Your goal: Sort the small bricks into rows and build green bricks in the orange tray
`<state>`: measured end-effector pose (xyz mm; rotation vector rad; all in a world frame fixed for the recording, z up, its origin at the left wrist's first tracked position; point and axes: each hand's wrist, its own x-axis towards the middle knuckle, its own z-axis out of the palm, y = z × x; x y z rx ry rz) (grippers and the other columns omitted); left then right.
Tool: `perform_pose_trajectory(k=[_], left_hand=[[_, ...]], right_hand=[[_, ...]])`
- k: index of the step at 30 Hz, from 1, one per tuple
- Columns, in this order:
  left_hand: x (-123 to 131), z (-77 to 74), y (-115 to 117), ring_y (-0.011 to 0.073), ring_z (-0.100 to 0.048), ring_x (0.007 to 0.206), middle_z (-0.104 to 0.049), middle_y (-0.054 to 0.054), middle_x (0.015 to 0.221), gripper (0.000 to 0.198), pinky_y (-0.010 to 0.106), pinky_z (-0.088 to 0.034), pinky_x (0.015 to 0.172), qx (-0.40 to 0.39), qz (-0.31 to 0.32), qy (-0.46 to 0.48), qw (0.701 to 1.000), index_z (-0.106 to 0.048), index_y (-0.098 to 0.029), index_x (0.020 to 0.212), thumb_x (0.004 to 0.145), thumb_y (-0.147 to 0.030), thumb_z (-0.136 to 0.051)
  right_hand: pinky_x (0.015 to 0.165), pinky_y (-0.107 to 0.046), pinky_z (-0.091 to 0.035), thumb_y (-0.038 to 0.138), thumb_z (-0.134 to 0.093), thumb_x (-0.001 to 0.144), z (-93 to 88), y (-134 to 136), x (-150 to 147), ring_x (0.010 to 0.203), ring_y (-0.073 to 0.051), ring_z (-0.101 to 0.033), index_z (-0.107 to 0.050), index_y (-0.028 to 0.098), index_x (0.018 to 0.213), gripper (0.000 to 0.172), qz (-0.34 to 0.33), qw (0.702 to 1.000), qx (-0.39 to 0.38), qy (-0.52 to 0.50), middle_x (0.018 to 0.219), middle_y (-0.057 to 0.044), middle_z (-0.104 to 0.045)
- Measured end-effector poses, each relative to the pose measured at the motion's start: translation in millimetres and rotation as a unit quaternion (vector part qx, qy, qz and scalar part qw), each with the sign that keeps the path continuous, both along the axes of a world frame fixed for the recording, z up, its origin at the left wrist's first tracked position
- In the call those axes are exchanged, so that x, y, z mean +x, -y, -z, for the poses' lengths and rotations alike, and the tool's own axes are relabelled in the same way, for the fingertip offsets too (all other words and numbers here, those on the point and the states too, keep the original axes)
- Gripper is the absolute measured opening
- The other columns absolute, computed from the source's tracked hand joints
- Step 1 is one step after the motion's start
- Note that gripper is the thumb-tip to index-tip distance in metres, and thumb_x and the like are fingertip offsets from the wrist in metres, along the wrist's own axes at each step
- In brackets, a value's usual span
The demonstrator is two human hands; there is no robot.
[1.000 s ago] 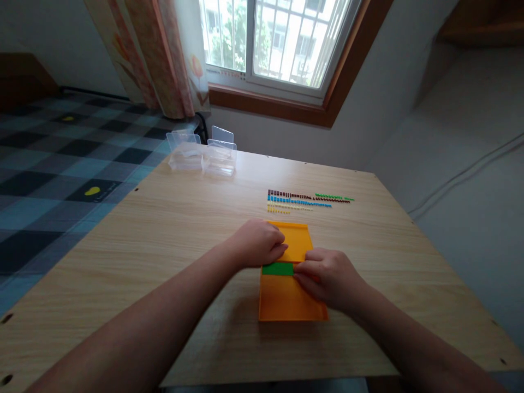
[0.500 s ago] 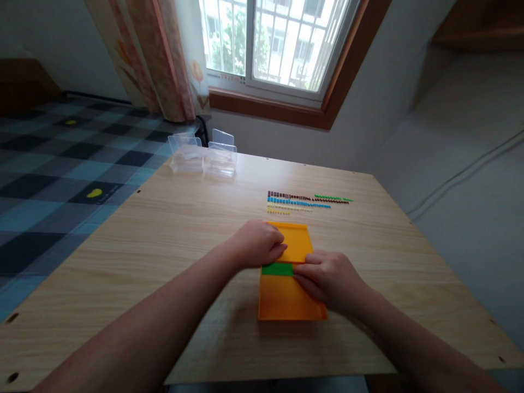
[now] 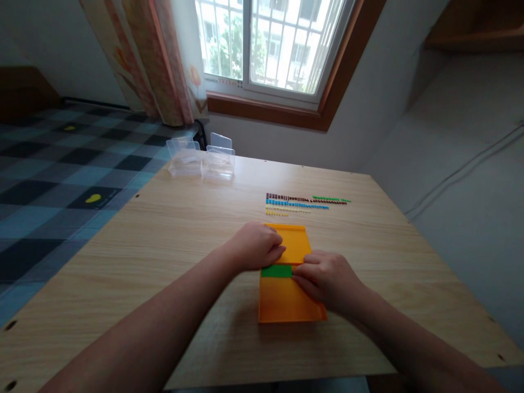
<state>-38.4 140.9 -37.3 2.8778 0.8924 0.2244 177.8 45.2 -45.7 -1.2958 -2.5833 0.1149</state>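
Note:
An orange tray (image 3: 286, 300) lies on the wooden table (image 3: 172, 240) in front of me. Across its middle lies a small green plate (image 3: 277, 271). My left hand (image 3: 256, 245) rests curled on the tray's left edge, its fingertips beside the green plate's upper side. My right hand (image 3: 327, 278) is curled too, fingertips pinched against the plate's right end. Rows of tiny coloured pieces (image 3: 303, 202), brown, green, blue and yellow, lie just beyond the tray.
Clear plastic boxes (image 3: 202, 161) stand at the table's far left corner. A window and curtain rise behind the table, a white wall runs along the right. A checked blue and black bed cover (image 3: 61, 180) lies to the left.
Both hands stay on the tray and green plate. The view has shifted slightly; nothing else has visibly moved.

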Motion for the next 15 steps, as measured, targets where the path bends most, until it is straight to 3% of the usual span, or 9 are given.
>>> perform_pose_trajectory(k=[15], left_hand=[[-2.1, -2.1, 1.2, 0.0169, -0.059, 0.062, -0.068, 0.004, 0.069, 0.032, 0.030, -0.033, 0.056, 0.013, -0.002, 0.014, 1.000, -0.065, -0.018, 0.065, 0.092, -0.032, -0.054]], right_hand=[[0.063, -0.029, -0.033, 0.022, -0.059, 0.095, -0.8, 0.9, -1.3, 0.071, -0.015, -0.056, -0.073, 0.022, 0.079, 0.021, 0.011, 1.000, -0.005, -0.006, 0.073, -0.001, -0.067]])
